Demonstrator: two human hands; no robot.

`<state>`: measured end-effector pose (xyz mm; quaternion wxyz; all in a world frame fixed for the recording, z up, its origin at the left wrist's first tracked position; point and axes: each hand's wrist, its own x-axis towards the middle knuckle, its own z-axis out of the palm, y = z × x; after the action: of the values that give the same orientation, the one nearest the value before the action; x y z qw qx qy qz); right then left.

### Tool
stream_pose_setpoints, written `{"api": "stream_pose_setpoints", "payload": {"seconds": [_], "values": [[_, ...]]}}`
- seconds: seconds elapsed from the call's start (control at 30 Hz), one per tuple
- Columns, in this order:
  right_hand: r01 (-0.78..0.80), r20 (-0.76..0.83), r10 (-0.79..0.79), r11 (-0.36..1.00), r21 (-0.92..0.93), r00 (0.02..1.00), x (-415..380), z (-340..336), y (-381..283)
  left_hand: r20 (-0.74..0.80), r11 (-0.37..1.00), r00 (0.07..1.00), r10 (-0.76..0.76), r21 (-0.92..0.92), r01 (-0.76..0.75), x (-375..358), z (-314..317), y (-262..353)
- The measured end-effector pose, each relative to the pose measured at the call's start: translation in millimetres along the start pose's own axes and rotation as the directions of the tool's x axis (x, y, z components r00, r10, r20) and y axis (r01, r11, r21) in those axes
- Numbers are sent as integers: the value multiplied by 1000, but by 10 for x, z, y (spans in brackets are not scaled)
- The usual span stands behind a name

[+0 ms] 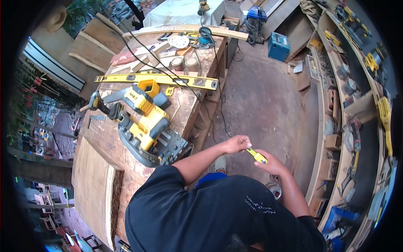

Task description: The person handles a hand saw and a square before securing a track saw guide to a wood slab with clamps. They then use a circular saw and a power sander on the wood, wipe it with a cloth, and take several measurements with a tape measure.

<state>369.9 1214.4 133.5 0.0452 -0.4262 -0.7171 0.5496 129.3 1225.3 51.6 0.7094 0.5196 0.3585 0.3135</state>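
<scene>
Above the floor in front of my body, my right hand (pixel 270 163) is closed around a slim yellow-and-black hand tool (pixel 258 156); its exact kind is not clear. My left hand (pixel 237 144) has its fingers pinched at the tool's far tip, and whatever small part lies between them is hidden. To the left, a large yellow-and-black cordless power saw (pixel 149 126) rests on the wooden workbench (pixel 126 161), apart from both hands. A thick wooden slab (pixel 94 189) lies nearer to me on the bench.
A long yellow spirit level (pixel 157 80) crosses the bench, with two jars (pixel 184 65), wood offcuts and a sander (pixel 205 38) beyond. Black cords hang over the bench's right edge. Shelves (pixel 336 109) full of tools line the right side. A teal box (pixel 278 46) stands on the floor.
</scene>
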Motion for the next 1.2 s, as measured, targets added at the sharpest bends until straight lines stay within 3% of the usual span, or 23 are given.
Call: {"api": "stream_pose_setpoints", "payload": {"seconds": [0.17, 0.23, 0.37, 0.43, 0.63, 0.73, 0.77, 0.93, 1.07, 1.2], "values": [[103, 14, -102, 991, -80, 995, 778, -279, -164, -117, 998, 993, 21, 60, -14, 224, -604, 282], [54, 70, -48, 996, -77, 996, 1058, -419, -138, -209, 954, 964, 166, 281, -104, 288, -724, 396], [107, 145, -102, 994, -22, 984, 1561, -826, -192, -308, 966, 941, 142, 251, -64, 558, -1035, 519], [194, 188, -181, 980, -52, 965, 1845, -1090, -254, -326, 997, 944, 53, 71, -32, 734, -1209, 584], [272, 380, -243, 962, -24, 893, 2927, -2027, -173, -432, 996, 897, 88, 45, -76, 1460, -1748, 932], [405, 401, -363, 914, -23, 841, 3434, -2678, -134, -502, 995, 860, 94, 19, -98, 1980, -1900, 1230], [387, 424, -344, 922, -18, 838, 3548, -2897, -138, -537, 998, 842, 51, 46, -32, 2160, -1914, 1353], [281, 523, -211, 958, -56, 826, 4013, -3914, -278, -547, 991, 837, 15, 119, 60, 3002, -2161, 1754], [399, 456, -351, 917, -11, 818, 4261, -4458, -296, -539, 989, 839, 72, 145, 8, 3614, -2436, 1977], [356, 362, -320, 934, -36, 875, 4530, -4893, -276, -449, 991, 889, 90, 127, -37, 4278, -2835, 2005]]}}
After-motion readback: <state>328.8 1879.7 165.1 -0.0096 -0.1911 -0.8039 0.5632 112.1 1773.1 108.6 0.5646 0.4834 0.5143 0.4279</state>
